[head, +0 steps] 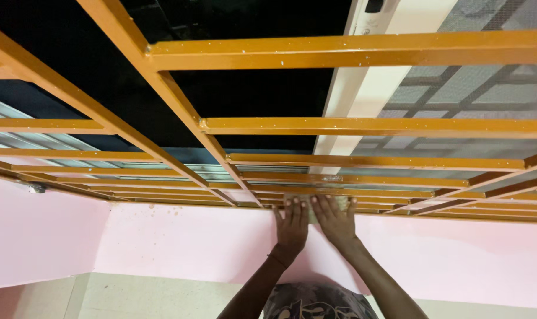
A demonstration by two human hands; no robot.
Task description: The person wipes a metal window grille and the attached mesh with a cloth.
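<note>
Head cam looked at a window w/ an orange metal grille set above a pink wall. Both hands were pressed flat, side by side, at the top edge of the wall, right under the grille's lowest bars. Left hand lay open, fingers spread & pointing up at the grille, palm against the pink surface. Right hand was also open, fingers splayed, thumb side just beside the left hand, nearly touching it. Fingertips of both overlapped a small pale greenish patch at the sill, between wall & grille; couldn't tell what it was, maybe cloth or pad, mostly hidden by the fingers. Neither hand gripped anything. Forearms rose from bottom centre. A white window frame stood behind the grille at centre-right, w/ mesh to its right & dark glass to its left.
</note>
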